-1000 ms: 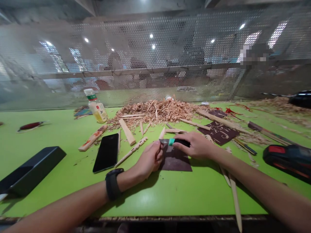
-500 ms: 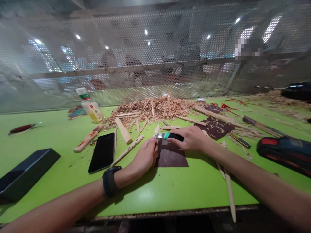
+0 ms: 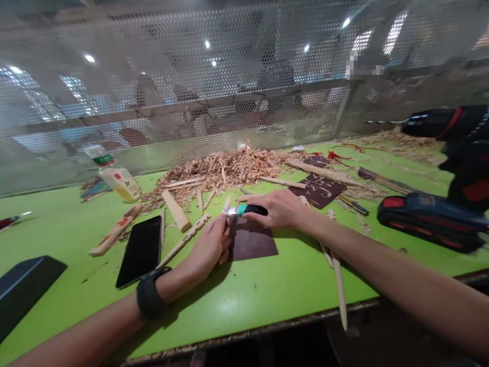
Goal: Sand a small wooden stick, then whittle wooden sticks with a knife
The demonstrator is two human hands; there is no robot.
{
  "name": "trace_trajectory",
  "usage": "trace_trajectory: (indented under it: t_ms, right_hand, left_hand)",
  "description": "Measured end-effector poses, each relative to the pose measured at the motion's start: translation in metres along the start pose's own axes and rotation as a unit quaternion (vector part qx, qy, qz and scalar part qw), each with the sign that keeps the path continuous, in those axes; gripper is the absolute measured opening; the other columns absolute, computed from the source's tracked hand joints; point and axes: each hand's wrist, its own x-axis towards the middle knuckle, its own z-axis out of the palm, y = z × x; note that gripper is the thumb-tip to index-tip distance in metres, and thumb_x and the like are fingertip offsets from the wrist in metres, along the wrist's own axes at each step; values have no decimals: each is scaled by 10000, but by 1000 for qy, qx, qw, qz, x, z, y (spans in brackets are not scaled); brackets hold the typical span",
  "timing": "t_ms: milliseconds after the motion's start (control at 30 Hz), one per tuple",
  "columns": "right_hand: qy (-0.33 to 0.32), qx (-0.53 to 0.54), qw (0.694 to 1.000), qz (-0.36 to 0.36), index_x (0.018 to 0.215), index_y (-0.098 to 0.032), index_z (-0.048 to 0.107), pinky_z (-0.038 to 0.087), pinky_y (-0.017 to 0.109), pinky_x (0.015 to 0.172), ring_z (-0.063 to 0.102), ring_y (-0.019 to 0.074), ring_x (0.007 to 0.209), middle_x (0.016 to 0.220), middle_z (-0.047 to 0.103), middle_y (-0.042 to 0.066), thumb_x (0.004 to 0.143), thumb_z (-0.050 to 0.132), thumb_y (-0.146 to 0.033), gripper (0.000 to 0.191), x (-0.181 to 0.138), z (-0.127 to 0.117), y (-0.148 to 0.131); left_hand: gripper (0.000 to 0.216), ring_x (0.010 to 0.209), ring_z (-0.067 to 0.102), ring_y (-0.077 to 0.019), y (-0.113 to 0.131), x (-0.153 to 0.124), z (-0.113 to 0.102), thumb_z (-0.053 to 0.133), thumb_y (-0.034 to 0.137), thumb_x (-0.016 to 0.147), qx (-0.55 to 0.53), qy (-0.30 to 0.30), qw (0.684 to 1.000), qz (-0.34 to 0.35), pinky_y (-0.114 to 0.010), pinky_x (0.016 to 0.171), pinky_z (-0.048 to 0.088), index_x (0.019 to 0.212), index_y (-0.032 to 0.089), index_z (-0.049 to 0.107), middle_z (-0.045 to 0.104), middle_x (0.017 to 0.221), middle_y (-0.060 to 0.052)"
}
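Note:
My left hand, with a dark band on its wrist, is closed around a small pointed piece of wood whose tip sticks up past the fingers. In my right hand is a utility knife with a black and teal handle. Its short blade meets the wood just above my left thumb. Beneath both hands lies a brown sheet of sandpaper. A carved wooden stick rests to the left of my left hand, partly behind the wrist. Under my right forearm a pointed wooden stick overhangs the table edge.
A phone and a tilted plastic bottle are on the left of the green table. Wood shavings are heaped at the back before a perforated screen. A cordless drill stands at the right.
The view has swung to the right, so the table things appear further left and more of the drill shows. Both hands keep the same hold, with the blade still at the wood.

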Motion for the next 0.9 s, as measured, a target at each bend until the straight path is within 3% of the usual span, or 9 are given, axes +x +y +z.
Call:
trace_trajectory:
  t_ms: [100, 233, 267, 333, 367, 467, 600, 733, 900]
  right_hand:
    - [-12, 8, 1000, 7, 1410, -305, 714, 376, 308, 604, 693, 222, 762, 1068, 831, 70, 1061, 472, -644, 544, 4, -1, 10]
    - [-51, 25, 983, 173, 1256, -243, 777, 354, 312, 496, 507, 178, 461, 609, 664, 44, 1065, 349, -693, 650, -1, -22, 50]
    - [-31, 6, 980, 194, 1239, -224, 777, 333, 311, 477, 466, 173, 437, 568, 617, 37, 1054, 354, -702, 664, -4, -29, 59]
    - [83, -10, 975, 204, 1337, -197, 712, 312, 311, 485, 467, 171, 462, 634, 635, 47, 1055, 317, -719, 713, -7, -38, 66]
    - [98, 13, 976, 195, 1366, -179, 682, 309, 312, 486, 479, 171, 474, 677, 660, 58, 1058, 281, -728, 746, -8, -39, 65]
    - [45, 92, 985, 139, 1327, -155, 675, 335, 312, 519, 529, 179, 535, 765, 705, 77, 1063, 272, -732, 752, -6, -31, 44]
    - [-13, 169, 981, 97, 1320, -160, 680, 401, 329, 626, 607, 204, 676, 942, 758, 118, 1089, 311, -688, 685, -5, -13, 13]
    - [-44, 192, 979, 56, 1355, -166, 662, 425, 342, 690, 647, 228, 793, 1100, 766, 150, 1103, 342, -636, 622, -9, -8, -6]
    - [-61, 158, 985, 16, 1138, -192, 700, 375, 322, 658, 611, 214, 734, 933, 757, 103, 1097, 404, -598, 504, -10, -4, -19]
  left_hand:
    - [421, 376, 225, -70, 0, -3, -1, 597, 530, 1008, 16, 4, 1000, 9, -155, 289, 278, 741, 236, 459, 289, 553, 108]
    - [436, 398, 294, -77, -1, -19, -3, 639, 615, 973, 64, -31, 997, 18, -167, 303, 361, 808, 232, 515, 361, 592, 94]
    - [445, 397, 296, -78, -1, -22, -3, 645, 636, 964, 62, -45, 997, 6, -168, 304, 364, 820, 233, 521, 347, 589, 99]
    - [480, 382, 276, -81, 1, -24, -4, 656, 638, 946, 40, -61, 997, 1, -178, 297, 365, 754, 239, 472, 316, 546, 103]
    - [469, 379, 263, -82, 2, -23, -3, 656, 612, 947, 25, -59, 998, 8, -184, 302, 379, 740, 238, 462, 321, 525, 101]
    - [331, 374, 231, -83, 7, -19, -2, 599, 536, 979, -25, -24, 999, 8, -189, 301, 385, 883, 222, 554, 379, 532, 101]
    - [314, 374, 266, -73, 13, -17, 1, 564, 505, 992, -58, -17, 998, -11, -173, 314, 376, 870, 220, 519, 432, 572, 85]
    - [344, 379, 278, -63, 14, -17, 1, 599, 544, 975, -64, -4, 997, -43, -141, 310, 277, 887, 223, 514, 441, 601, 84]
    - [554, 384, 219, -37, 10, -15, -3, 629, 641, 915, -43, -38, 997, -56, -128, 344, 182, 647, 210, 409, 298, 490, 89]
